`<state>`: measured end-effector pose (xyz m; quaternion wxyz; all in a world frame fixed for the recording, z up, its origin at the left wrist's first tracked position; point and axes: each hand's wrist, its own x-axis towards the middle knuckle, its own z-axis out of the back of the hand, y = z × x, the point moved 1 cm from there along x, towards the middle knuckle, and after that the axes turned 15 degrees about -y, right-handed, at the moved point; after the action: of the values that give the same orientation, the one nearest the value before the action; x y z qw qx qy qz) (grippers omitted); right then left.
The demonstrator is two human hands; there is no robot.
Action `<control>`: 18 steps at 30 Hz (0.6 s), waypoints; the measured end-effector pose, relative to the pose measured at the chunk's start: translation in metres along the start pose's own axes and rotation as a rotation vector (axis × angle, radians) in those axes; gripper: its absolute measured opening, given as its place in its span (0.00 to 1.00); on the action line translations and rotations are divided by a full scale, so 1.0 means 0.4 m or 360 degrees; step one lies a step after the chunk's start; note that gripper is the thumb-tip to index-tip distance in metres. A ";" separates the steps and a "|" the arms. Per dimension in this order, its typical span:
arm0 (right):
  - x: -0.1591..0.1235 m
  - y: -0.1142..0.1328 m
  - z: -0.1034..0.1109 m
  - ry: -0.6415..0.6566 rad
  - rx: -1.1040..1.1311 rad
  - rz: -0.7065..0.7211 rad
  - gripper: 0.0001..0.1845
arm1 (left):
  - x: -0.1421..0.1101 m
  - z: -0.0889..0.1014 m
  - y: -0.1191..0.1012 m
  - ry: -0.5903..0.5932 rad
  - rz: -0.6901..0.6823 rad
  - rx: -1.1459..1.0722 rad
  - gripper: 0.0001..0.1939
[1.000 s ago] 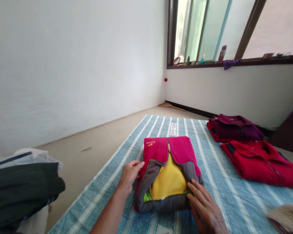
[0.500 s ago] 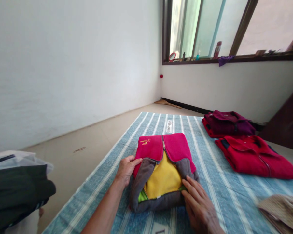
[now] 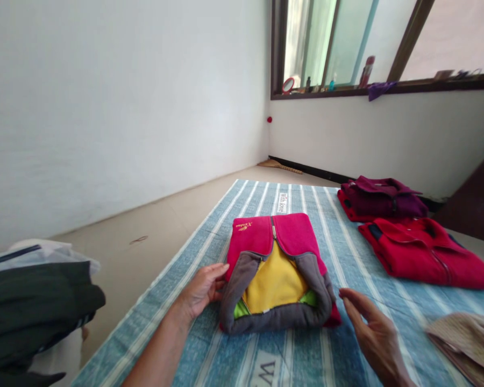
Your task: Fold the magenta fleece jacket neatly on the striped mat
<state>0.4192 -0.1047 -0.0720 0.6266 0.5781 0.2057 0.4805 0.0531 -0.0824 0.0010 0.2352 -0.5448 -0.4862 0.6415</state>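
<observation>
A folded pink zip-neck jacket (image 3: 292,231) lies flat on a striped blue cloth (image 3: 193,301), its grey collar framing a yellow lining with green corners. Gold lettering marks its upper left. My left hand (image 3: 201,290) is at the jacket's left edge, fingers stretched and their tips touching or very close to the fabric; some fingertips are hard to see. To the right, my right hand (image 3: 373,333) hovers apart from the jacket, holding nothing, with its fingers extended and slightly curved.
A folded red jacket (image 3: 423,252) and a folded purple jacket (image 3: 383,199) lie at the right. A beige knit item (image 3: 468,344) is at the lower right. Dark green clothing (image 3: 36,306) is piled at the left. Small items line the windowsill (image 3: 347,92).
My right hand has come off the collar and moved right. My left hand has slid down and outward along the jacket's left edge. The whole view has shifted slightly.
</observation>
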 end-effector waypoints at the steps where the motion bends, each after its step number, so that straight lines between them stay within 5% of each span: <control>1: 0.004 -0.001 -0.002 0.0044 0.0044 -0.0168 0.22 | -0.002 0.004 0.007 0.0046 0.0026 -0.0008 0.18; 7: 0.015 0.036 -0.014 0.0160 0.0113 -0.0634 0.33 | -0.016 0.011 0.025 0.0206 0.0065 -0.0043 0.20; 18: 0.046 0.010 0.011 0.0354 -0.0279 -0.0561 0.36 | -0.017 0.005 0.047 0.0174 0.0093 -0.0163 0.20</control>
<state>0.4295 -0.0920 -0.0616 0.7222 0.4198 0.3289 0.4404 0.0574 -0.0966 -0.0126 0.2143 -0.6044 -0.4886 0.5917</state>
